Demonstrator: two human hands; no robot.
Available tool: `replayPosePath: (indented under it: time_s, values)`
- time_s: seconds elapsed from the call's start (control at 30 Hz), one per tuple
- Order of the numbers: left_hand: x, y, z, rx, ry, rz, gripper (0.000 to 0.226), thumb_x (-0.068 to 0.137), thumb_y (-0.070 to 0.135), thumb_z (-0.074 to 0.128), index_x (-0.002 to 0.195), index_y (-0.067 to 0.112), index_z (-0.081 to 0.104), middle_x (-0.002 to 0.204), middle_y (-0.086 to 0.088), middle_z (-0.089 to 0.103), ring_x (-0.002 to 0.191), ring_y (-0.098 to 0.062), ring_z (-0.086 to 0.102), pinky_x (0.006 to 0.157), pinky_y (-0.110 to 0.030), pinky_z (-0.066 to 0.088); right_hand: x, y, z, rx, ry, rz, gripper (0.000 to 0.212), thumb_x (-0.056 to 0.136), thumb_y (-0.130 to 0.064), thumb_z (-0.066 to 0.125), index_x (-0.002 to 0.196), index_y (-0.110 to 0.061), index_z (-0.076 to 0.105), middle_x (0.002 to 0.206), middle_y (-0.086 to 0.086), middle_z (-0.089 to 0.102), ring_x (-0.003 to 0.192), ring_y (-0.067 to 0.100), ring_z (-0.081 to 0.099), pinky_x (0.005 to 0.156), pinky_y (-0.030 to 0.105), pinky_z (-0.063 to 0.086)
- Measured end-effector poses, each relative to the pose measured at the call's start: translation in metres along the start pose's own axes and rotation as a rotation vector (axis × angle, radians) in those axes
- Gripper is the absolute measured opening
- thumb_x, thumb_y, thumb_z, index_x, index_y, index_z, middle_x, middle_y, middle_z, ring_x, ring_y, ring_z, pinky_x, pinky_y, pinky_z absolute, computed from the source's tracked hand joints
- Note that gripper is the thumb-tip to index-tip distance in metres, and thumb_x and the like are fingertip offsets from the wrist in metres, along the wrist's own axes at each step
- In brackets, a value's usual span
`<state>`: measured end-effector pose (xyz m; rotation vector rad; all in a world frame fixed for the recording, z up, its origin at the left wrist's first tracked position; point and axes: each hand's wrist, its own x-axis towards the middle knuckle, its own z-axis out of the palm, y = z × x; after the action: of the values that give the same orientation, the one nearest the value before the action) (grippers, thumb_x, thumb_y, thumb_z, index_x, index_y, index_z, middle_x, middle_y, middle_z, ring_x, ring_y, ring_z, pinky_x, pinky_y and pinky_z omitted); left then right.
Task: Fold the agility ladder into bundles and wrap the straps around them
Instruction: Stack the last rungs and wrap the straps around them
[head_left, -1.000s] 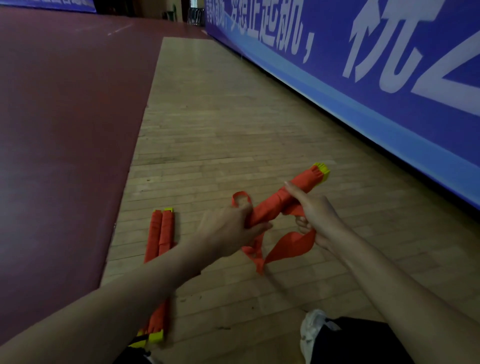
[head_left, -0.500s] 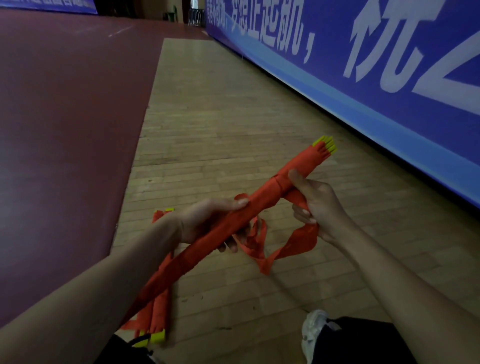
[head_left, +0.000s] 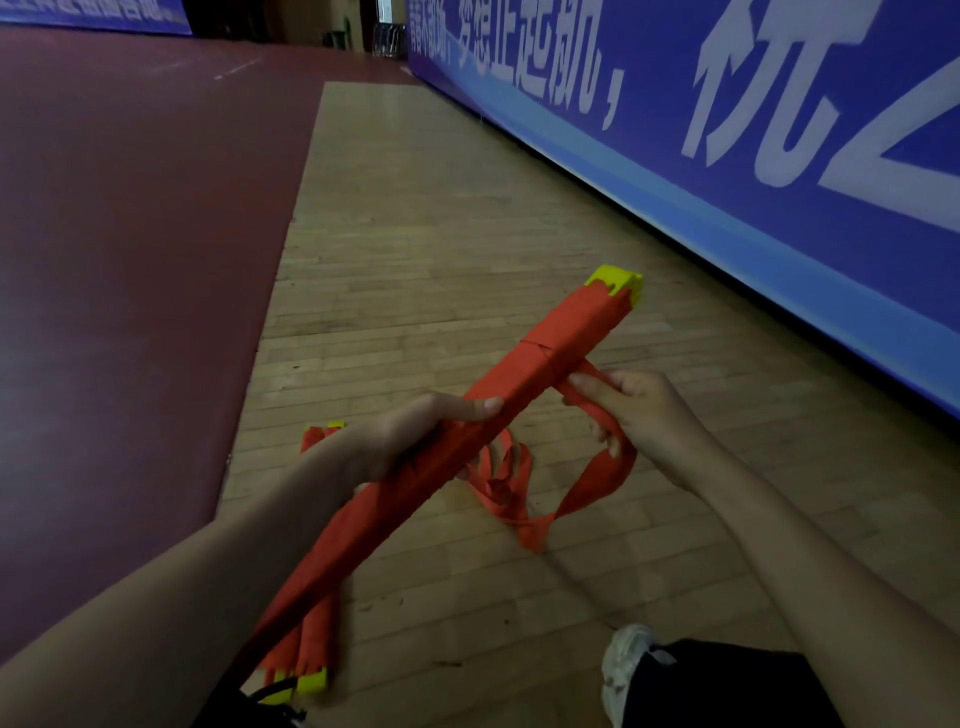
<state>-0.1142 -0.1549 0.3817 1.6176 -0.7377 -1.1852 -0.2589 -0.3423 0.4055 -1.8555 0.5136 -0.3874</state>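
Note:
A long bundle of yellow ladder rungs wrapped in orange strap slants from lower left to upper right above the floor. My left hand grips it around the middle. My right hand holds the loose orange strap just beside the bundle, where the strap leaves it. The rest of the strap hangs in loops down to the floor. A second wrapped bundle lies on the floor under my left forearm, mostly hidden by it.
I am over a wooden floor strip. A dark red court surface lies to the left. A blue banner wall with white characters runs along the right. My white shoe and dark trouser leg sit at the bottom right.
The bundle has swung up and lengthwise, from a short stub over the floor to a long slant. My left hand moved from the strap loop to gripping the bundle's middle.

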Motion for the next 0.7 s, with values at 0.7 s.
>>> replayPosePath:
  time_s: [0.7]
  values:
    - [0.006,-0.001,0.038,1.073,0.651,0.245,0.039,0.085,0.061,0.054,0.103,0.026,0.051,0.089,0.002,0.059,0.084,-0.026,0.062,0.073,-0.039,0.050,0.000,0.007,0.024,-0.134,0.193,0.038,0.055,0.080,-0.057,0.065,0.068,-0.003,0.064,0.037,-0.006,0.044,0.032,0.005,0.042,0.044,0.023,0.032]
